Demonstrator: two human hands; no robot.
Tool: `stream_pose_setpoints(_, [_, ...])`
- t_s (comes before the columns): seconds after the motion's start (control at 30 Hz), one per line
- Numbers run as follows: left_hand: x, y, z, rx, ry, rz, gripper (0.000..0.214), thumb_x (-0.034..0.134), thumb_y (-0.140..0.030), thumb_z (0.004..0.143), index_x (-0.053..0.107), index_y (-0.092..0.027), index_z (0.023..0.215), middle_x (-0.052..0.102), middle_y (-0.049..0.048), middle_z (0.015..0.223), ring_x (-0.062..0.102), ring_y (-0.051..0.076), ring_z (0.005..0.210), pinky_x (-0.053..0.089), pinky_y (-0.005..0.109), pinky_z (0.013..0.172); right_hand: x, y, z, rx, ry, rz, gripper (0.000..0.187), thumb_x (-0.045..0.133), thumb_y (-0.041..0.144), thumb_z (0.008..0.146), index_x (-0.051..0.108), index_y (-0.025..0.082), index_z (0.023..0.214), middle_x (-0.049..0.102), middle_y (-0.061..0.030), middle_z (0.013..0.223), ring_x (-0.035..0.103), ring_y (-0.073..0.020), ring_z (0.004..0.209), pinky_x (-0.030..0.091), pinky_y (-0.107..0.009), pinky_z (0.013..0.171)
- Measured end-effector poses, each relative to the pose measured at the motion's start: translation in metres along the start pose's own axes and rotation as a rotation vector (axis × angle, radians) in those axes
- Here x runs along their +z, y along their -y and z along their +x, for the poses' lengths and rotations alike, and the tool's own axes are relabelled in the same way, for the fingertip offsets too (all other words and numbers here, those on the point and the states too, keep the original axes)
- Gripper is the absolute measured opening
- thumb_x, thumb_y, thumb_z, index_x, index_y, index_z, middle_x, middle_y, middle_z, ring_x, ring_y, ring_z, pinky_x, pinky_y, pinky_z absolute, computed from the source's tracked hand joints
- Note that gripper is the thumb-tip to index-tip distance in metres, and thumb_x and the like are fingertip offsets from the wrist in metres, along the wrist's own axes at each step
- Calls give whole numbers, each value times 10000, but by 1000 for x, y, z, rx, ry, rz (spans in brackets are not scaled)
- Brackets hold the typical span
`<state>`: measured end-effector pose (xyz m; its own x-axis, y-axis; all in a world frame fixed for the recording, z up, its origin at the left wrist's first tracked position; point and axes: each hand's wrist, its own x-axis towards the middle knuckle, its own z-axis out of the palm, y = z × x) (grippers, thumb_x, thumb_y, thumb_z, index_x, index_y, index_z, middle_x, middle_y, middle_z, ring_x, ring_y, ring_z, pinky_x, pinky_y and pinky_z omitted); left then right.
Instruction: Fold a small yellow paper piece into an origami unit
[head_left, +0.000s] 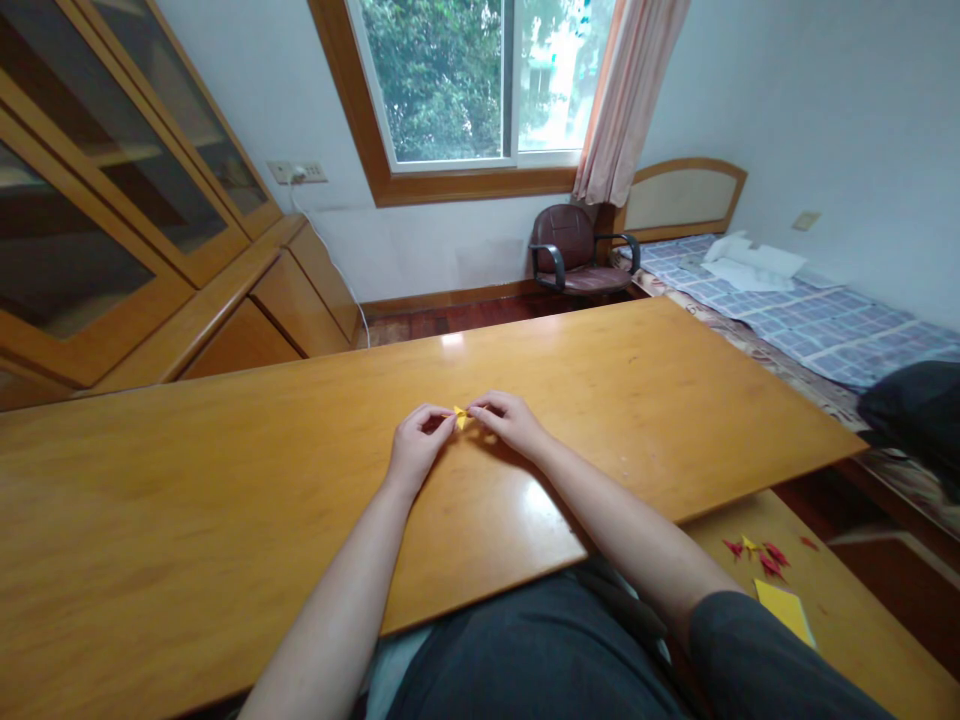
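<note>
Between my two hands, just above the wooden table (225, 480), is a small folded piece of yellow paper (460, 418), like an origami figure with pointed ends. My left hand (421, 440) pinches its left side between thumb and fingers. On the other side, my right hand (510, 420) pinches the right end the same way. The fingertips cover parts of the paper, so its full shape cannot be made out.
Lower right, a second wooden surface (862, 610) holds several small red folded papers (772, 562), a yellow folded one (749, 545) and yellow paper sheets (784, 612). Beyond the table stand a brown armchair (574, 250), a bed (840, 310) and a glass-door cabinet (247, 300).
</note>
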<state>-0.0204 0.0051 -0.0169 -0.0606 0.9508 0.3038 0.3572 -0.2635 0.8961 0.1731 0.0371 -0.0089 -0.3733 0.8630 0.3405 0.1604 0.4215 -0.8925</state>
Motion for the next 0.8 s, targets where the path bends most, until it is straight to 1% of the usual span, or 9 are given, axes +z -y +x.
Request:
stream_pose_setpoints(0.13, [0, -3, 1, -32, -2, -36, 202, 685, -375, 786, 701, -175, 811, 708, 40, 777, 664, 170, 720, 518, 278, 717, 0, -1, 0, 12, 8, 30, 221, 580, 323, 908, 726, 159, 883, 670, -30, 789, 582, -122, 663, 456, -253, 668])
stream_pose_setpoints(0.23, [0, -3, 1, -39, -5, -36, 208, 690, -378, 779, 705, -173, 806, 713, 44, 781, 666, 172, 721, 519, 277, 712, 0, -4, 2, 5, -2, 3, 205, 592, 308, 904, 727, 159, 867, 672, -30, 773, 581, -126, 675, 453, -253, 677])
stream_pose_setpoints(0.53, [1, -4, 2, -143, 23, -85, 271, 707, -417, 739, 707, -155, 810, 713, 46, 738, 644, 163, 662, 505, 265, 668, 0, -7, 3, -86, -28, -115, 159, 605, 254, 905, 711, 153, 842, 679, -34, 772, 586, -130, 713, 441, -246, 697])
stream_pose_setpoints(0.8, [1, -2, 3, -185, 16, -123, 309, 724, -441, 719, 709, -150, 821, 710, 43, 700, 639, 163, 644, 497, 264, 659, -1, -10, 2, -148, -24, -165, 155, 593, 263, 923, 704, 163, 881, 684, -43, 829, 593, -139, 761, 441, -259, 723])
